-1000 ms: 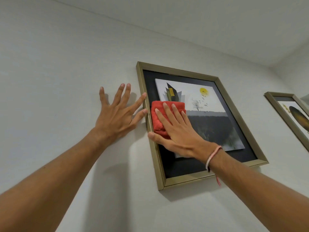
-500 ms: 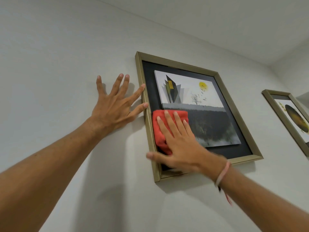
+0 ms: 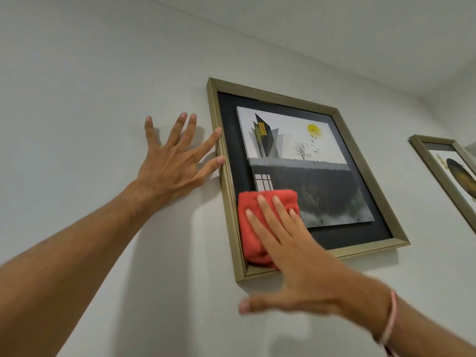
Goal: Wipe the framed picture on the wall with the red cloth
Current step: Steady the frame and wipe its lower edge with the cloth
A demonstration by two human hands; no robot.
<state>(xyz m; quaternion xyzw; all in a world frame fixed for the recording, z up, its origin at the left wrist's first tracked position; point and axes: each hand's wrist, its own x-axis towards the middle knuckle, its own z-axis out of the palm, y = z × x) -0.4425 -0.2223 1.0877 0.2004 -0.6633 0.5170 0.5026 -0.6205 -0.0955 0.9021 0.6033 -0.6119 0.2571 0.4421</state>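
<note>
You see the red cloth (image 3: 260, 225): soft, nubby terry, matt. Framed picture (image 3: 296, 161): brushed gold-toned moulding with satin sheen, matt black mount. Wall (image 3: 90, 99): finely textured, matt white.

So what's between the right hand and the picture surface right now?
The folded red cloth: in the head view the right hand lies flat on it, pressing it onto the lower left corner of the framed picture.

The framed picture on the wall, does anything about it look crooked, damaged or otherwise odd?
Nothing stands out. The framed picture looks intact, and its slant fits the low camera angle. The red cloth lies flat in its lower left corner under the right hand; the left hand rests beside the frame.
</note>
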